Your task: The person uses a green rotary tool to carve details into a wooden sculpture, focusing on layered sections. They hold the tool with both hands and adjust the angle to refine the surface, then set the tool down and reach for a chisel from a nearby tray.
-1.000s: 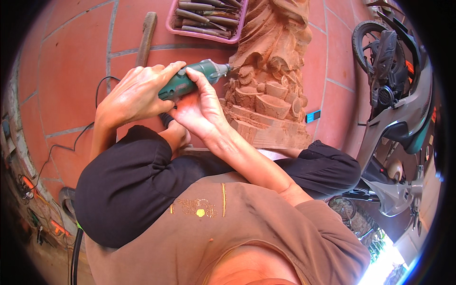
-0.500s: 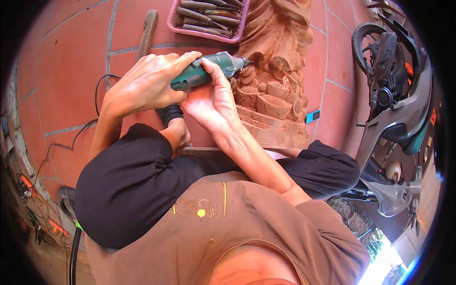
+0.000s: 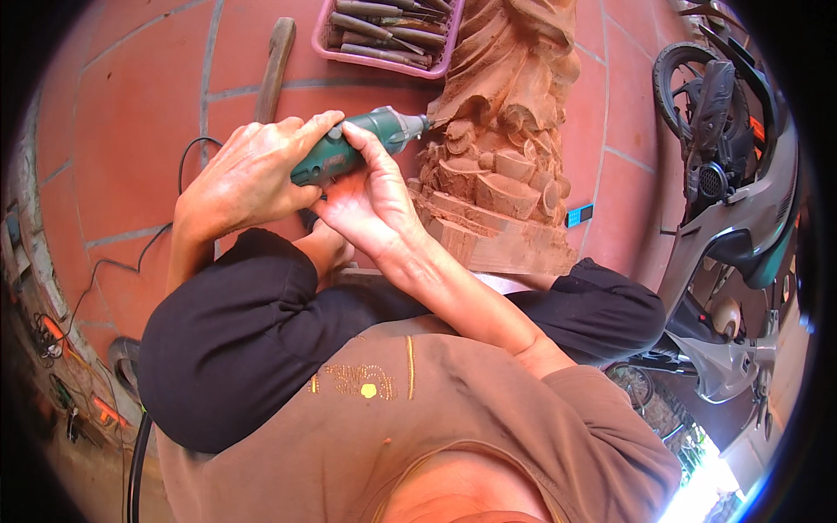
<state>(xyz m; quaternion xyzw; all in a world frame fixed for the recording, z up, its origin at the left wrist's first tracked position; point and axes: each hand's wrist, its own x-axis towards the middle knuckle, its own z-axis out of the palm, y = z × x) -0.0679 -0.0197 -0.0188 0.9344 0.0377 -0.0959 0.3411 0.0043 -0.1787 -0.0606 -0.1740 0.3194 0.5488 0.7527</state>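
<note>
A green rotary tool (image 3: 336, 155) with a grey collar lies across both my hands, its thin bit aimed right at a reddish-brown wood carving (image 3: 510, 187). The bit's tip meets the left edge of the carving in view; whether it touches cannot be made out. My left hand (image 3: 248, 174) wraps the rear of the tool from above. My right hand (image 3: 370, 196) grips its middle from below, thumb along the top. The carving has draped folds and rounded bowl-like shapes above a flat block base.
Beyond my hands, a pink basket (image 3: 317, 44) holds several chisels with a wooden mallet-like stick (image 3: 275, 70) beside it. A blue phone-like object (image 3: 580, 214) lies right of the carving. A black cord (image 3: 131, 266) trails left over red tiles. A motorbike (image 3: 741, 200) stands at right.
Both hands have drawn the rotary tool back to the left and slightly down, so its bit sits farther out on the carving's left edge. The grip is the same.
</note>
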